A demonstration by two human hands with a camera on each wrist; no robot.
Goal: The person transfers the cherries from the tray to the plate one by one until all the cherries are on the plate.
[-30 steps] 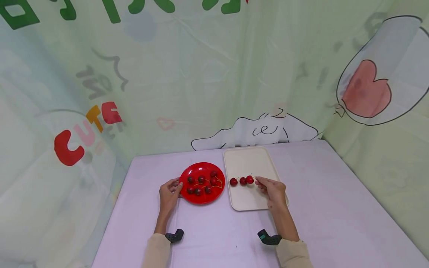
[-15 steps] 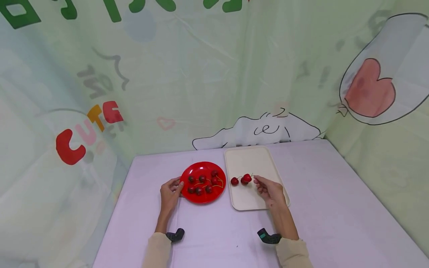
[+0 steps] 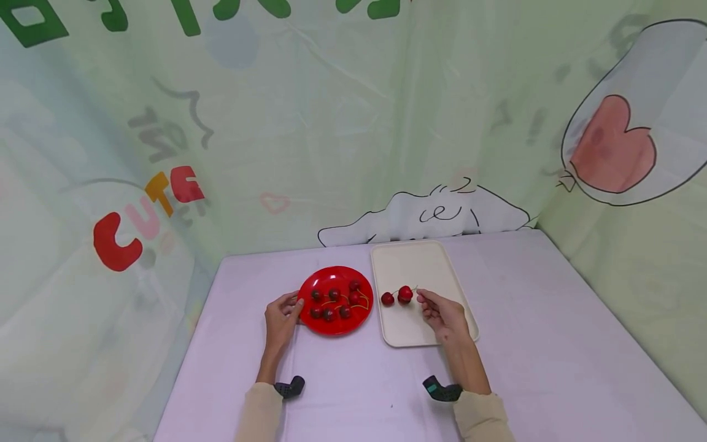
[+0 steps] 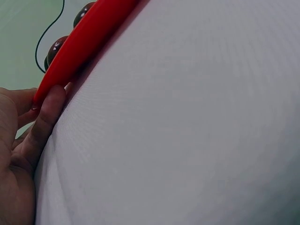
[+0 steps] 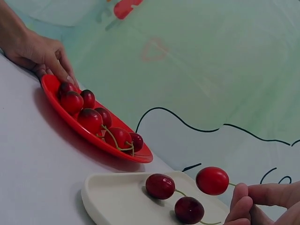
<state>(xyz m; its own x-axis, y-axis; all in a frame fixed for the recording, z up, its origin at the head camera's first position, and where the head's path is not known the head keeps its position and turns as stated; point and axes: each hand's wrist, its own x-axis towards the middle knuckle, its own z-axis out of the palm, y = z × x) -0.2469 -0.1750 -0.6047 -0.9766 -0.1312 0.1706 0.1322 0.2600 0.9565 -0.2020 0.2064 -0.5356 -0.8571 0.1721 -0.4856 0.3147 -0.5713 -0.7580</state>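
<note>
In the head view my left hand (image 3: 280, 319) grips the left rim of a red plate (image 3: 334, 330), which holds several dark red cherries (image 5: 90, 120) with green stems. The left wrist view has fingers (image 4: 50, 108) against the plate's underside. My right hand (image 3: 446, 313) pinches the stem of a bright red cherry (image 5: 212, 181) between thumb and fingertips. That cherry hangs over a cream tray (image 3: 411, 261), right of the plate. Two more cherries lie on the tray: one at the left (image 5: 160, 186), the other (image 5: 189, 210) partly covered by the held one in the head view.
A pale lilac cloth (image 3: 342, 387) covers the table. Behind it hangs a light green printed curtain (image 3: 353, 135), close to the table's back edge. Plate and tray stand side by side with a narrow gap between them.
The right hand has carried the held cherry a little left and up, so it now overlaps one tray cherry in the head view. The left hand keeps its grip on the plate.
</note>
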